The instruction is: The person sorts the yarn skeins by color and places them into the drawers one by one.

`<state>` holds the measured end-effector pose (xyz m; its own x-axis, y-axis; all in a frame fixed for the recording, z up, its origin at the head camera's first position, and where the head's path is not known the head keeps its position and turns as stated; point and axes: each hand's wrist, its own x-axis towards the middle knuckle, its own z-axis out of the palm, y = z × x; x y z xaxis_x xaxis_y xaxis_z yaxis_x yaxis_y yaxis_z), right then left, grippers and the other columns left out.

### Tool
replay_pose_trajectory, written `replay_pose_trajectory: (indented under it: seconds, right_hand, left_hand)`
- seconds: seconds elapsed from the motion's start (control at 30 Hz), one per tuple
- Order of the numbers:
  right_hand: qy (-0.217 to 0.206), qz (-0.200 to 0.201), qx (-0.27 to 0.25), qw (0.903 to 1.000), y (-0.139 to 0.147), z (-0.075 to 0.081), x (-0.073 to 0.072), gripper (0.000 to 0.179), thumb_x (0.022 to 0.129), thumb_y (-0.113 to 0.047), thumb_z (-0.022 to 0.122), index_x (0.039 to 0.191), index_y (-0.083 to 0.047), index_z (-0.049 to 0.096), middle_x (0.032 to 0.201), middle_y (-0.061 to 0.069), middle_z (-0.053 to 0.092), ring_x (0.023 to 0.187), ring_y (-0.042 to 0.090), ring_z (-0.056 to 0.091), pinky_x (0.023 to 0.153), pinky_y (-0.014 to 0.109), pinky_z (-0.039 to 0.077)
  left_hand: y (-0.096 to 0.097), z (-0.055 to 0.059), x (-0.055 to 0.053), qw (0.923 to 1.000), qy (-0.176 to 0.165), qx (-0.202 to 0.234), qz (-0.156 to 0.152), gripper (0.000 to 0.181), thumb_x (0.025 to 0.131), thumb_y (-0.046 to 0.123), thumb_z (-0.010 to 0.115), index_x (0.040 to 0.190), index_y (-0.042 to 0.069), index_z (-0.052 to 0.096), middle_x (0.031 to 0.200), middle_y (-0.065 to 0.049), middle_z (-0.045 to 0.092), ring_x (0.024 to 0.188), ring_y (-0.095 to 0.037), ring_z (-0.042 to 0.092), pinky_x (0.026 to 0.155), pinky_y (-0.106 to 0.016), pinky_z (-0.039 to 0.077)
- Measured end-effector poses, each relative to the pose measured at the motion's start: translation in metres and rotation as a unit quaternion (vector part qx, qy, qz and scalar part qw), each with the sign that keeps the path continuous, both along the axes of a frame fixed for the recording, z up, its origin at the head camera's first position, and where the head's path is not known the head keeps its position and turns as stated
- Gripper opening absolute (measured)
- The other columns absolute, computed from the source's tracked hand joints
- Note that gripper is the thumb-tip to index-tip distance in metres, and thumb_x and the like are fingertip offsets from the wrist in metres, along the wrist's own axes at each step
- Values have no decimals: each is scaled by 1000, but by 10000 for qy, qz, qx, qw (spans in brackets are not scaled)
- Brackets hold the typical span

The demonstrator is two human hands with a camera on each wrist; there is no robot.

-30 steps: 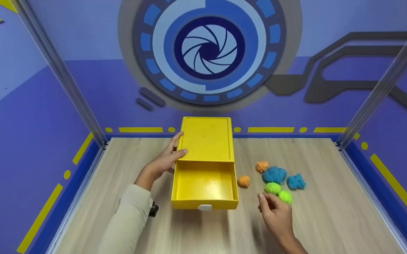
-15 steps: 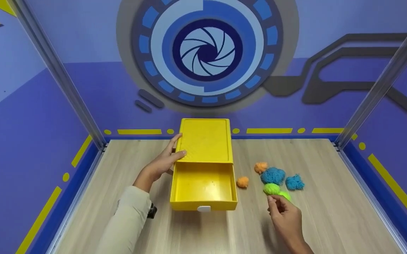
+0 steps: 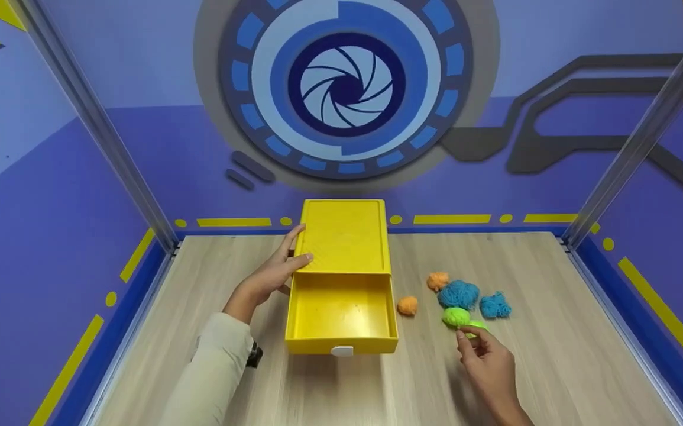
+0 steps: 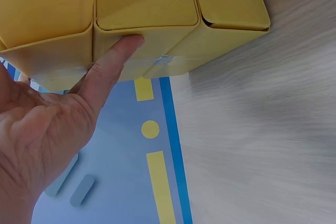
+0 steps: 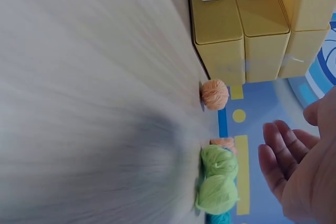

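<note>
A yellow drawer cabinet [image 3: 344,236] stands on the table, its top drawer [image 3: 341,345] pulled out toward me. Against the cabinet's left side rests my left hand [image 3: 267,275], spread, with the thumb over the top edge; the left wrist view shows one straight digit against the side wall. To the right lie two orange yarn balls [image 3: 407,306], two blue yarn bundles [image 3: 458,294] and two green yarn balls [image 3: 456,317]. My right hand [image 3: 492,364] hovers beside the nearer green ball, partly covering it, fingers loosely curled and nothing visible in them.
Two lower drawers [image 5: 218,19] with white pull tabs sit pushed in beneath. Blue printed walls [image 3: 199,148] and metal posts [image 3: 110,142] enclose the wooden table [image 3: 554,343] at the back and sides.
My right hand has moved right and slightly away from the cabinet, toward the nearer green ball. The left hand stays at the cabinet's side, and the view has shifted slightly.
</note>
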<state>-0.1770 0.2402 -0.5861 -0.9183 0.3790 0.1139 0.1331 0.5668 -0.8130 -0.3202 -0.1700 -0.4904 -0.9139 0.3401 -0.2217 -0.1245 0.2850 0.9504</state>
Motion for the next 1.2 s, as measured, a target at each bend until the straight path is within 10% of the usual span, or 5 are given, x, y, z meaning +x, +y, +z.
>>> replay_pose_trajectory:
  seconds: [0.5,0.73,1.2]
  right_hand:
    - [-401,-53,402,9984,17,-7,-5,51,91,-45,69,127,-10,64,115,15,69,81,18,66,66,25,50]
    - [-595,43,738,9955,31,-14,-11,50,90,-28,73,132,-6,59,119,20,60,81,22,64,64,30,47]
    - [-1477,55,1145,9824,41,-33,-20,70,90,-32,71,147,-1,42,142,31,40,125,52,49,97,65,43]
  left_hand:
    - [0,1,1,10000,46,-26,-40,73,93,59,60,145,69,10,167,3,7,143,-36,40,83,-55,55]
    - [1,-1,-1,10000,54,38,-29,74,92,58,61,145,69,10,167,1,7,144,-38,39,85,-60,54]
    - [1,0,1,10000,16,25,-6,75,92,58,61,145,69,10,168,3,5,139,-37,45,83,-56,56]
